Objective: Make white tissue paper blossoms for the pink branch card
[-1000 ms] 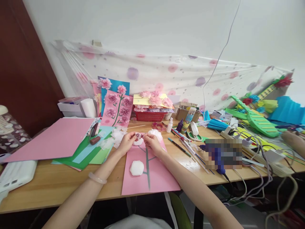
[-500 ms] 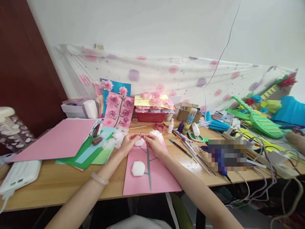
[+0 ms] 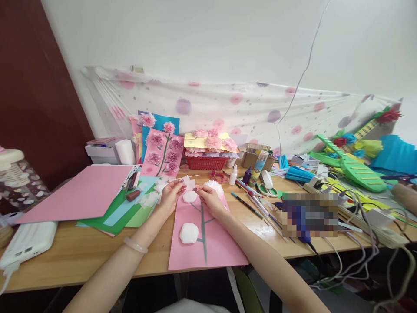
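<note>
I pinch a tissue scrap [image 3: 190, 183] between the thumb and fingertips of my left hand [image 3: 170, 196], just left of the middle of the frame. The scrap is small, thin and pale, white with a faint pink tint. It stands up out of my grip and leans toward the upper right. It is too small for me to make out its outline or a clear long axis.

My right hand [image 3: 211, 199] comes in from the right with its fingers curled and its tips drawn close together right beside the scrap. Whether they touch it I cannot tell.

Both hands hover over the far end of a pink card [image 3: 216, 245]. The card lies on the table [image 3: 74, 256] with its long axis running from the lower edge of the frame up toward the middle. A painted grey-green stem [image 3: 203, 234] runs along that axis, with short side twigs.

A round white flower [image 3: 190, 197] of crumpled tissue sits on the card directly under the scrap, partly hidden by my fingers. A second flower [image 3: 188, 233] lies lower on the card, left of the stem. A fluffier puff [image 3: 214, 186] shows behind my right hand, half covered by it.

A pale bracelet [image 3: 135, 245] circles my left wrist. At the right edge another person's arm [image 3: 405, 196] is cut off, and a patch [image 3: 309, 215] right of centre is blurred beyond reading.
</note>
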{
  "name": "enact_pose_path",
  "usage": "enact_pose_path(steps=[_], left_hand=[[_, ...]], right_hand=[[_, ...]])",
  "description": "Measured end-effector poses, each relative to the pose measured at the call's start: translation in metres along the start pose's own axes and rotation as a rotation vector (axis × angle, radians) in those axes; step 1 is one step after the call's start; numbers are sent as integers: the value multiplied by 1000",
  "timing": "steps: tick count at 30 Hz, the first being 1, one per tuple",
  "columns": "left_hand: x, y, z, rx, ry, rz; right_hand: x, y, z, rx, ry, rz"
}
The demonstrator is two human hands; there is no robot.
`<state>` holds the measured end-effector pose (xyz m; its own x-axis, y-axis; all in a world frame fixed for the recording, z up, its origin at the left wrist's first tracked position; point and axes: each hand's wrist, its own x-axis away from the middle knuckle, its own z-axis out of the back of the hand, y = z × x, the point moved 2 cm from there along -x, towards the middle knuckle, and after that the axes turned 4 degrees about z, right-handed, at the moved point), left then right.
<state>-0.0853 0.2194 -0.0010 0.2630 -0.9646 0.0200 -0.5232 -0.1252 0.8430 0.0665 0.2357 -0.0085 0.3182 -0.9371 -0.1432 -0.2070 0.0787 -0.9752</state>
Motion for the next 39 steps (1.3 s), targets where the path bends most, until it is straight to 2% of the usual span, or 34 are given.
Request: enact_pose_path(steps=[7, 12, 15, 21, 23, 28, 31, 33, 35, 37, 39], left_hand=[[-9, 15, 11, 102, 79, 121], [-5, 22, 10, -34, -56, 340], [2, 16, 4, -116, -129, 372], [0, 3, 1, -288, -123, 212], [-6, 7, 7, -382, -63, 122], [-18, 29, 30, -640, 179, -152], [-14, 36, 30, -765, 257, -392], [-7, 35, 19, -868, 162, -596], [2, 27, 4, -954, -61, -729], [11, 16, -8, -1001, -280, -739], [17, 7, -16, -1028, -387, -718]], right_hand=[[-2, 1, 1, 10, 24, -2], [-2, 1, 0, 4, 29, -1], [0, 0, -1, -8, 14, -14], [3, -1, -6, -106, -23, -74], [3, -2, -6, -172, -42, -123], [0, -9, 0, -406, -50, -243], [-1, -12, 3, -512, -20, -267], [-1, -12, 3, -592, -8, -291], [0, -11, 2, -674, -18, -314], [1, -12, -1, -724, -41, -320], [2, -13, -3, -725, -67, -325]])
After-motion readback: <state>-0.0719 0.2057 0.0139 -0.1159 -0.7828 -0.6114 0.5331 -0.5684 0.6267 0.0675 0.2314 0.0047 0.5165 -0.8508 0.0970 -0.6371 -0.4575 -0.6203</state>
